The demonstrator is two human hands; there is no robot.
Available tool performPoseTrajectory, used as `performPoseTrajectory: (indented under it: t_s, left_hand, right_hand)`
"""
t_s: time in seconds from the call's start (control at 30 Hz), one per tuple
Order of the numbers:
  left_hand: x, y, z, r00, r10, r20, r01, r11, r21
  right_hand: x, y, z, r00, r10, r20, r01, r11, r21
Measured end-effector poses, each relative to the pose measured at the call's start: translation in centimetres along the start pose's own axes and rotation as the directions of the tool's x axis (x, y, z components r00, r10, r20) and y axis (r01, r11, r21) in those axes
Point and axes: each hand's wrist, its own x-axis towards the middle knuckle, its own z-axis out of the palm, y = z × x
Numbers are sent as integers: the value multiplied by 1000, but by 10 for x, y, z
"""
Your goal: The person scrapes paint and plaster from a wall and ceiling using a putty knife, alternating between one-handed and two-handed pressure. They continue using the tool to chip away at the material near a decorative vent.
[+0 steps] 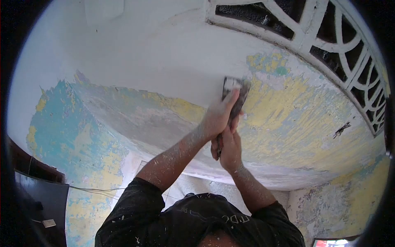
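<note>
Both hands are closed on one putty knife [242, 92], its dark, broad blade smeared with white paste and lying against the wall. My left hand [220, 117] is the upper one, with a finger or thumb stretched along the blade. Below it, my right hand [231, 148] wraps around the handle, most of which is hidden by the fingers. White smears and specks cover both forearms. Around the blade, smooth white coating [164, 61] meets patchy yellow old paint [284, 107].
A white openwork vent grille [306, 24] curves across the upper right. Turquoise paint [57, 119] shows at left, above a dark cabinet-like object [45, 201] and thin cables [96, 189]. A dark hole with wires [341, 130] is at right. A lit screen [335, 243] shows lower right.
</note>
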Motion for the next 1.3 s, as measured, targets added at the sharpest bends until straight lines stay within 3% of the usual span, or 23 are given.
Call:
performPoseTrajectory:
  t_s: [0.1,0.17,0.23,0.3,0.37,0.4,0.53,0.63,0.7,0.73,0.77,0.83,0.97,1.03,1.1,1.13,1.17,1.23,1.3]
  left_hand:
    - [-2,26,3,996,83,-8,-84,996,-23]
    - [-14,-2,-3,998,50,27,-50,999,4]
    - [-32,-47,-6,995,-97,40,100,991,-89]
    - [-34,-49,-3,991,-124,48,128,988,-84]
    - [-13,-40,-2,998,-57,29,59,996,-61]
    - [-9,-13,0,1000,-7,-1,7,1000,9]
    - [-8,25,5,998,60,-3,-60,998,-16]
    - [-29,-28,-2,997,-56,49,59,996,-68]
    - [-29,-42,0,996,-81,37,85,992,-97]
    - [-29,-47,3,992,-124,26,127,983,-134]
    - [-24,-38,5,990,-136,27,138,981,-139]
    - [-2,2,6,999,23,-41,-26,997,-68]
    - [-7,7,1,996,88,-15,-88,996,-6]
    - [-26,-33,-4,998,-51,40,55,990,-128]
    - [-41,-44,11,998,-53,-37,49,993,-109]
    - [-27,-43,6,1000,-19,-20,18,997,-75]
    - [-12,-42,0,1000,1,-1,-1,999,-48]
    - [-4,3,3,1000,22,0,-22,999,-48]
    - [-4,22,3,998,64,-8,-64,997,-42]
  right_hand:
    - [3,-16,14,989,-148,8,148,989,29]
    - [-15,1,13,998,-5,-61,0,997,-79]
    - [-39,34,5,996,54,-75,-63,991,-121]
    - [-45,54,14,985,-60,-165,68,997,43]
    - [-27,30,-4,999,-46,-25,42,986,-160]
    - [-13,11,2,999,22,-39,-22,1000,-3]
    - [-5,-18,14,997,-64,-34,65,996,55]
    - [-33,29,-4,1000,10,24,-8,998,-70]
    - [-44,44,4,995,-6,-97,5,1000,-12]
    - [-38,30,-2,992,17,-123,-43,975,-217]
    - [-17,30,-17,998,66,-12,-67,961,-267]
    - [-6,-11,-4,997,14,72,-15,1000,13]
    - [-8,-8,1,999,2,50,-3,1000,19]
    - [-29,33,-6,999,34,2,-34,996,-87]
    - [-42,50,6,983,-120,-137,106,989,-105]
    - [-42,34,1,994,-9,-105,3,998,-62]
    - [-26,17,-6,999,44,-32,-48,985,-165]
    - [-7,-6,3,999,-4,-32,5,999,32]
    - [-6,-13,5,1000,-9,2,9,1000,9]
